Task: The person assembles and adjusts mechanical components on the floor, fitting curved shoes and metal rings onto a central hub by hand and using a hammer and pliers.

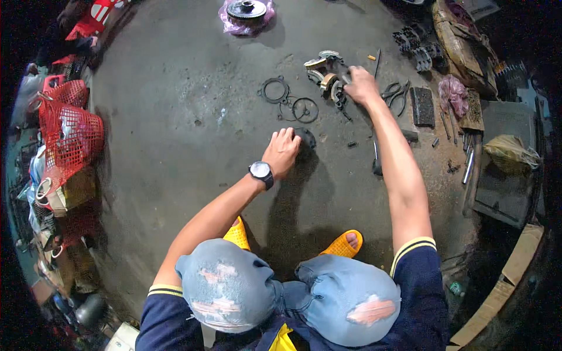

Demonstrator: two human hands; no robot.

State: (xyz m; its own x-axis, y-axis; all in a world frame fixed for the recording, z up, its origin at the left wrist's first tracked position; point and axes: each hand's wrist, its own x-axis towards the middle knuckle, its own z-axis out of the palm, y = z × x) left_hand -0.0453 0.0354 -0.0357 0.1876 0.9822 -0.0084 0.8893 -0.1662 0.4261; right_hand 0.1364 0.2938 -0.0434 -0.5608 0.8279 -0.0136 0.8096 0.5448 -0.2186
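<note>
My left hand [282,153], with a watch on its wrist, is closed on the edge of a dark round part [306,139] at floor level. Most of that part lies in shadow or behind my fingers. Farther off to the right, my right hand [361,86] has its fingers bent at a group of curved metal shoes [329,81]. What the fingertips pinch there, if anything, is hidden. Between the hands and a little left lie thin black rings [274,90], some overlapping. A dark-handled tool [376,158] lies partly under my right forearm.
Pliers [399,98], a dark rectangular block [422,107] and more curved shoes [422,57] lie to the right. A toothed metal wheel [246,9] sits on pink plastic at the far side. Red baskets [70,128] line the left; a grey bin [502,193] stands right.
</note>
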